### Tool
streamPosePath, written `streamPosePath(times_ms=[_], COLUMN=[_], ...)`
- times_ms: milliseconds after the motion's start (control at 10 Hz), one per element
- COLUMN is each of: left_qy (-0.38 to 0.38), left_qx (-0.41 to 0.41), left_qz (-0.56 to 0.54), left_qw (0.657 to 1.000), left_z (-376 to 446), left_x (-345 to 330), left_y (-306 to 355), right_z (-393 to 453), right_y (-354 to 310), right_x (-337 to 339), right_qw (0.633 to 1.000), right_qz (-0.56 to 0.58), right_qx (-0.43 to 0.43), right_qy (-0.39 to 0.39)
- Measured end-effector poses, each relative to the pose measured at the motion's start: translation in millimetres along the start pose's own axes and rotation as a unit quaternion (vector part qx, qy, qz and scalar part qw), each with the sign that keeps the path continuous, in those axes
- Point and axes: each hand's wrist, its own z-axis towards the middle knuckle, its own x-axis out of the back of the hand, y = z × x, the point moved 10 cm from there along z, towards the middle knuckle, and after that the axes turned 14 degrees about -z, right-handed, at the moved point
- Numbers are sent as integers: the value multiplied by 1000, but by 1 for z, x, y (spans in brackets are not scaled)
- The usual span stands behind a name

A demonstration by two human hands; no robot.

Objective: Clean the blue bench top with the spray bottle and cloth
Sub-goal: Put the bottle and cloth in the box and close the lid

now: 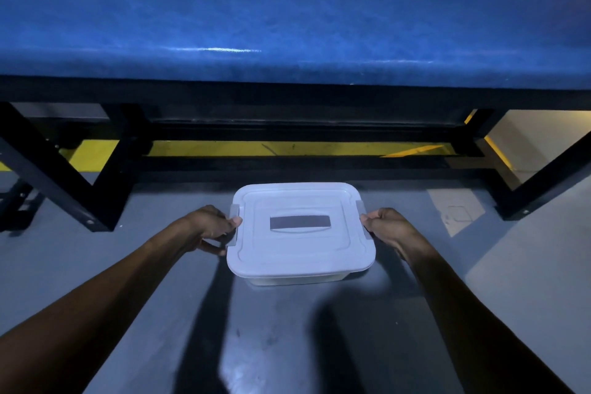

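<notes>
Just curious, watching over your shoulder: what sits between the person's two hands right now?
In the head view, a white lidded plastic box on the grey floor lies between the left hand and right hand, each holding a side latch.

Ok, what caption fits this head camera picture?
Both hands, left hand and right hand, grip a lidded white box below the blue bench.

Both arms outstretched, left hand [212, 227] and right hand [388, 225] curled, gripping
</notes>
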Motion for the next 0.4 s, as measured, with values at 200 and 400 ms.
streamPosePath(times_ms=[200,400], left_qy=[1,-1], left_qx=[0,-20], left_qz=[-8,67], left_qw=[1000,998], left_z=[-2,-34], left_x=[6,18], left_y=[-2,5], right_z=[6,-12], right_y=[7,17], right_x=[-2,5], right_qw=[999,995], right_qz=[18,10], right_qx=[3,-31], right_qy=[-26,-90])
